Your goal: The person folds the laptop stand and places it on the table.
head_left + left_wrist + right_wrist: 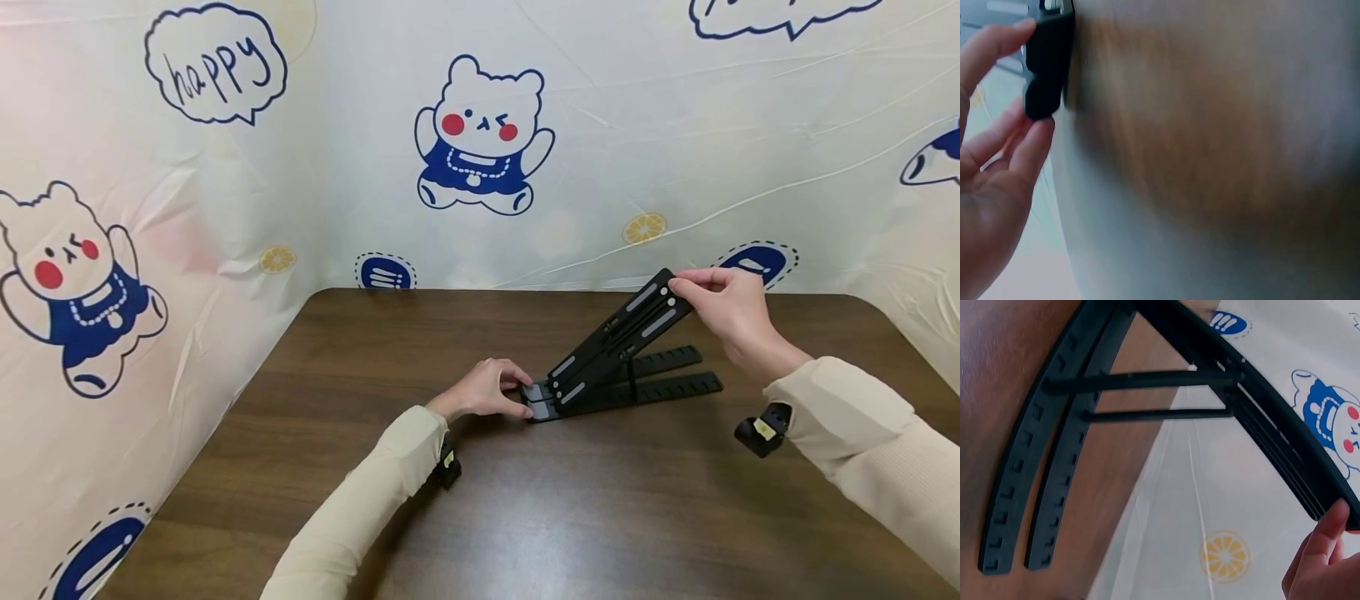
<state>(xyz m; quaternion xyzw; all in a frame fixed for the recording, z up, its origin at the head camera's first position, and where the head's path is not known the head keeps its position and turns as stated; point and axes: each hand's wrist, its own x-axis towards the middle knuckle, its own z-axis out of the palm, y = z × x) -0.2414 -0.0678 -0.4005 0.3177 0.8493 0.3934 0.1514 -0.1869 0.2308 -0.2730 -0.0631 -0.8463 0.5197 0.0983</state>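
A black folding laptop stand [611,342] with grey pads sits on the table, its upper arms tilted up to the right. Its two notched base rails [1004,512] lie along the tabletop. Thin struts [1147,380] join the rails to the raised arms. My left hand [487,390] grips the hinge end of the stand, thumb on the near side and fingers on the far side. In the left wrist view, the fingers [1034,147] touch both ends of that black edge. My right hand [731,312] pinches the raised top end between thumb and fingers.
The brown wooden table [337,517] extends around the stand. Behind and to the left hangs a pale sheet [360,150] printed with bears and lemon slices. A small black wrist device [763,429] hangs under the right sleeve.
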